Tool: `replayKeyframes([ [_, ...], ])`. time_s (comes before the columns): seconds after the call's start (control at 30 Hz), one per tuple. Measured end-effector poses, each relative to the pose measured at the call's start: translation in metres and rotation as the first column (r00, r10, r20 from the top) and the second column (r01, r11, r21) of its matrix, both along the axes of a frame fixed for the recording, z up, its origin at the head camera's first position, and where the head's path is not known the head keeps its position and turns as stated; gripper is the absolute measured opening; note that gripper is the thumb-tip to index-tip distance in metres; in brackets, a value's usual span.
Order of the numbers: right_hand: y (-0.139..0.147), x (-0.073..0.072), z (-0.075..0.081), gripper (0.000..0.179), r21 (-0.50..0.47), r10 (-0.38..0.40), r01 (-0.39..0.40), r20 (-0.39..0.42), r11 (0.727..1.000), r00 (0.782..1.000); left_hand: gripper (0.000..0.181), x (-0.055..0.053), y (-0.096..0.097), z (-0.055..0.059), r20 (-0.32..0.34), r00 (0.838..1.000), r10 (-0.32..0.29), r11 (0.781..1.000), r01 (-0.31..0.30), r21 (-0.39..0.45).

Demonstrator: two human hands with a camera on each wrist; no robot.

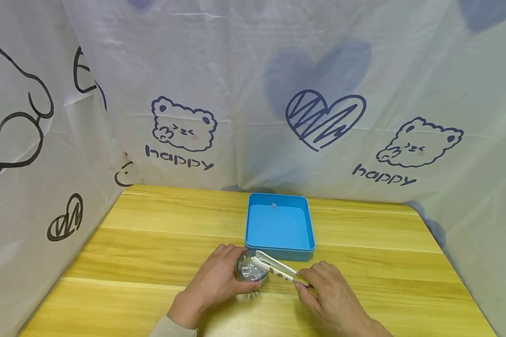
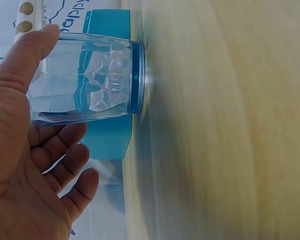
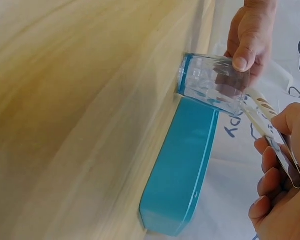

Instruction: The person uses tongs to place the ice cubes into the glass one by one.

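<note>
A clear drinking glass [image 2: 60, 82] with a bluish base stands upright on the wooden table, several clear ice-like pieces [image 2: 107, 82] lying in its bottom. My left hand [image 1: 217, 281] holds it round the side, thumb toward me. In my right hand [image 1: 331, 292] I grip a pair of white-tipped tongs [image 1: 283, 270] with round holes along their arms. The tong tips are at the mouth of the glass, and no piece shows between them. Just behind the glass is a shallow blue box [image 1: 280, 229], where one small clear piece [image 1: 273, 206] lies near the back wall.
The yellow wood-grain table [image 1: 173, 220] stretches to both sides of the box. A pale cloth [image 1: 244, 84] printed with bears and hearts hangs behind the table's far edge and along both sides.
</note>
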State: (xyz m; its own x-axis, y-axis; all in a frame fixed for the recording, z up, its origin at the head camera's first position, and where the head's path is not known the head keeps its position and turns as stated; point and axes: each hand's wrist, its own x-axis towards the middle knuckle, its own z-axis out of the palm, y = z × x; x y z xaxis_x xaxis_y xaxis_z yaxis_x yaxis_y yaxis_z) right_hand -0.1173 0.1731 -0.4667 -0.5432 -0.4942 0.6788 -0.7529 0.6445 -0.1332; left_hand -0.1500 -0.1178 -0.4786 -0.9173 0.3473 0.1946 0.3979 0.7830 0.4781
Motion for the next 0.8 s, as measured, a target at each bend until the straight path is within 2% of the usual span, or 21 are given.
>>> replayKeyframes([
  [0.1, -0.001, -0.002, 0.003, 0.022, -0.015, -0.015, 0.015, 0.001, 1.000, 1.000, 0.083, -0.001, 0.000, 0.000, 0.003, 1.000, -0.003, 1.000, 0.003, 0.000],
  [0.23, -0.001, -0.006, 0.007, 0.007, -0.025, -0.049, 0.050, 0.039, 0.998, 0.998, 0.084, -0.001, 0.001, 0.001, 0.010, 1.000, -0.004, 1.000, 0.004, 0.004],
  [0.5, -0.001, -0.019, 0.008, 0.015, -0.034, -0.117, 0.120, 0.093, 0.992, 0.989, 0.082, -0.001, 0.003, -0.001, 0.007, 1.000, -0.008, 1.000, 0.008, 0.020],
  [0.63, 0.001, -0.030, 0.010, 0.011, -0.029, -0.164, 0.169, 0.120, 0.985, 0.979, 0.083, 0.000, 0.003, -0.001, 0.021, 1.000, -0.010, 1.000, 0.009, 0.029],
  [0.8, 0.002, -0.054, 0.013, 0.013, 0.020, -0.200, 0.199, 0.114, 0.980, 0.973, 0.082, 0.001, 0.002, -0.002, 0.041, 0.999, 0.005, 0.999, -0.006, 0.033],
])
